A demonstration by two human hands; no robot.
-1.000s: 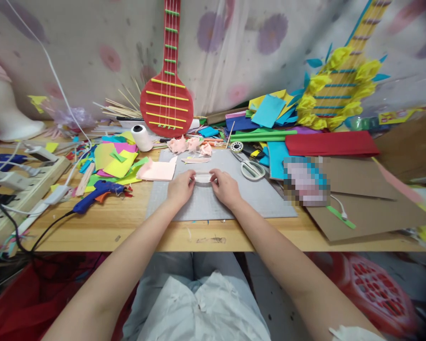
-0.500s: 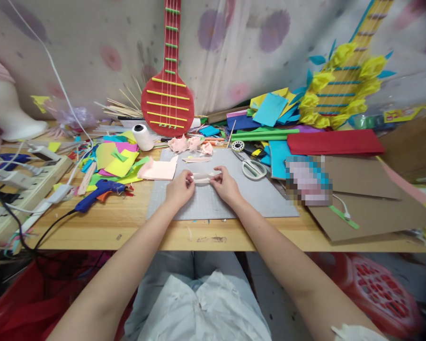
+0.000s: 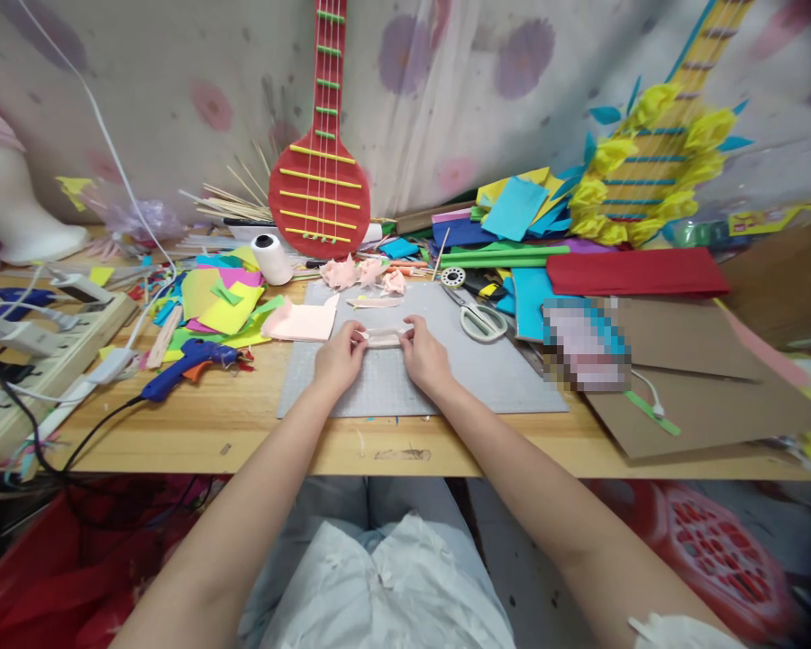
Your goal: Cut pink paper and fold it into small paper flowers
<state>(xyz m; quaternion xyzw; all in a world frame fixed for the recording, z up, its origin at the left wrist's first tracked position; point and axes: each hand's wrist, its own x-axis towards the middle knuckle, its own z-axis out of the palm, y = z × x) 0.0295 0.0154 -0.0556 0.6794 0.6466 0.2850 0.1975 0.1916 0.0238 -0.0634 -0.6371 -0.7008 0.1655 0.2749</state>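
A narrow pale pink paper strip (image 3: pixel 382 337) is stretched between my two hands just above the grey cutting mat (image 3: pixel 506 379). My left hand (image 3: pixel 338 359) pinches its left end, fingers closed. My right hand (image 3: pixel 424 353) pinches the right end the same way. A second pink strip (image 3: pixel 373 304) lies on the mat behind them, and three small pink paper flowers (image 3: pixel 365 272) sit at the mat's far edge. A pink paper sheet (image 3: pixel 301 322) lies just left of the mat.
Scissors (image 3: pixel 478 317) and a tape roll (image 3: pixel 452 277) lie right of my hands. A blue glue gun (image 3: pixel 187 357), a power strip (image 3: pixel 37 342) with cables, a white thread spool (image 3: pixel 270 260) and loose coloured paper crowd the left. Brown cardboard (image 3: pixel 696 379) covers the right.
Both hands have shifted slightly nearer on the mat, still gripping the pink strip by its ends; it looks pulled a little flatter and narrower than before.
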